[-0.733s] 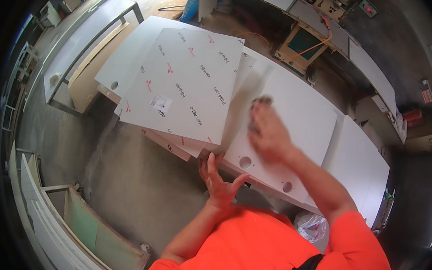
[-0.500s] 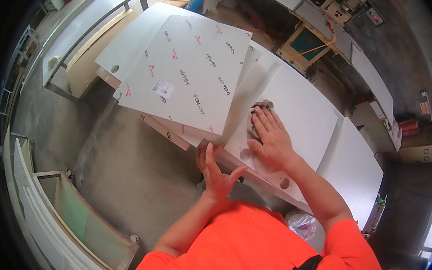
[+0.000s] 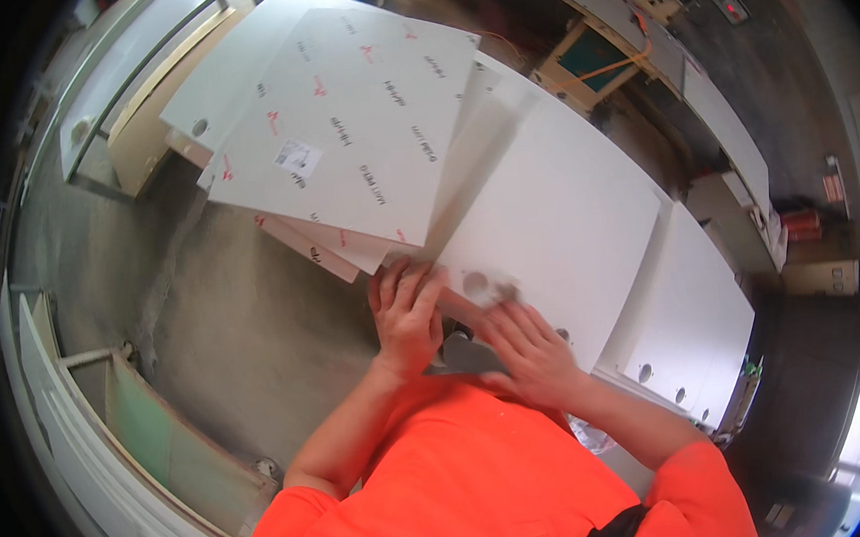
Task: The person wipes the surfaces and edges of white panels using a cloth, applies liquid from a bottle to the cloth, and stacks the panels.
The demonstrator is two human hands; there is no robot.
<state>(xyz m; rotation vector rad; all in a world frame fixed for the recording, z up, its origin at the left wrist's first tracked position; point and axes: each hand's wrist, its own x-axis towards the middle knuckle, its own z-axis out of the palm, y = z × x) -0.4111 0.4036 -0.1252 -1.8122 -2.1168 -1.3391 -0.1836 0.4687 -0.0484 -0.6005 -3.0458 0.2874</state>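
White panel (image 3: pixel 565 199) lies face up in front of the person, wide and bare, with a round hole (image 3: pixel 475 283) at its 7 o'clock. At its 6 o'clock the right hand (image 3: pixel 534 353) lies flat near the edge, fingers straight, thumb apart; a blurred brown patch at the fingertips looks like a cloth (image 3: pixel 506 290), though whether it is pinched or only pressed I cannot tell. At 8 o'clock the left hand (image 3: pixel 408 305) bends its fingers over the near edge, and its grip is unclear too.

Wiping seems to be the step in hand. It calls for even, light pressure from flat fingers, care that the cloth does not snag on the hole's rim, and strokes carried past the near edge, with the left hand steadying the panel.

A printed sheet (image 3: pixel 340 125) overlaps at 10 o'clock and covers whatever is beneath; another white panel (image 3: pixel 696 295) shows at 4 o'clock. The right hand partly hides a second hole, the forearm mostly hides a plastic bag (image 3: pixel 591 435) at 6 o'clock, and the support under the panels is out of sight.
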